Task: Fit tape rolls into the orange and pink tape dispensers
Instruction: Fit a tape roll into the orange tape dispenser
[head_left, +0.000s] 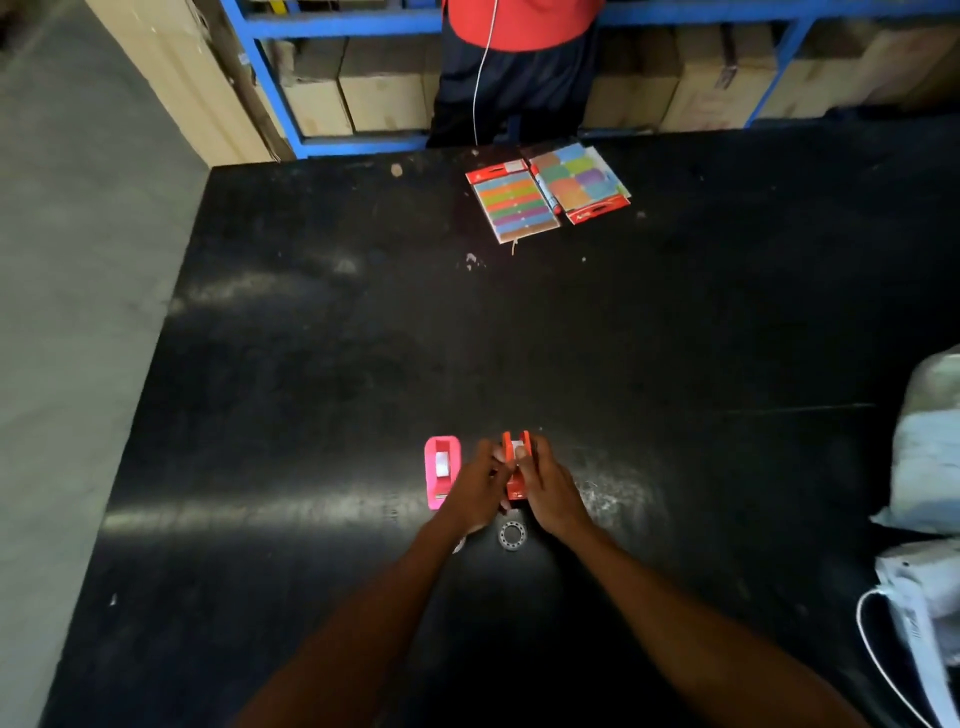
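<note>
Roll (518, 448) of pale tape sits between the cheeks of the orange dispenser (516, 483), near the middle of the black table (311, 364). Left hand (475, 491) and right hand (548, 491) close on it from either side, fingertips pinching around the roll and cheeks. Pink dispenser (442, 472) stands just left, untouched, with something white in its well, probably a roll already in.

Risks, my read:
- roll goes in skewed, hub misses the slots, so it jams or pops out
- squeeze is uneven, dispenser tips or skids on the slick top
- left wrist is close to the pink one, could nudge it

Can't tell if the roll is seated: fingers cover the hub. Ring (512, 535) lying just behind the hands could be a spare core or something else, too small to say. Blurry throughout.
</note>
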